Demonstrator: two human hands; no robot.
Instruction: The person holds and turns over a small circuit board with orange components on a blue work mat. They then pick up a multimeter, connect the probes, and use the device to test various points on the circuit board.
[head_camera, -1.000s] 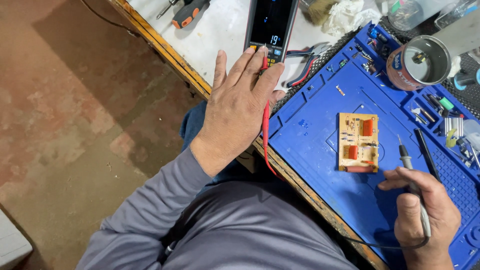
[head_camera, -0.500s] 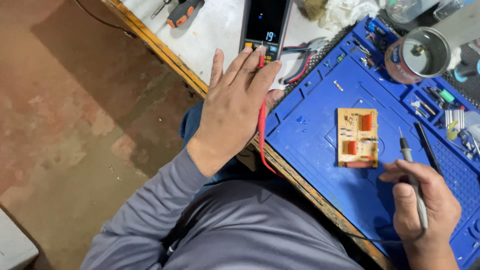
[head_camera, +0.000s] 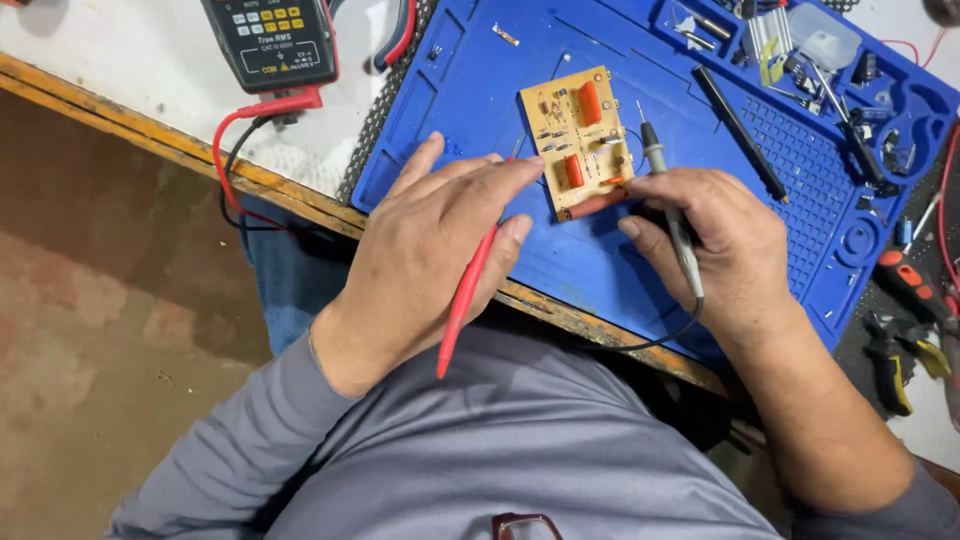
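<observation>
Head view: probes (head_camera: 468, 290) flanking board (head_camera: 580, 140) (mat edge near)

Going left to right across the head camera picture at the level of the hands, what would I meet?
Left hand holding the red probe → circuit board → right hand holding the black probe → blue mat → orange-handled tool.
</observation>
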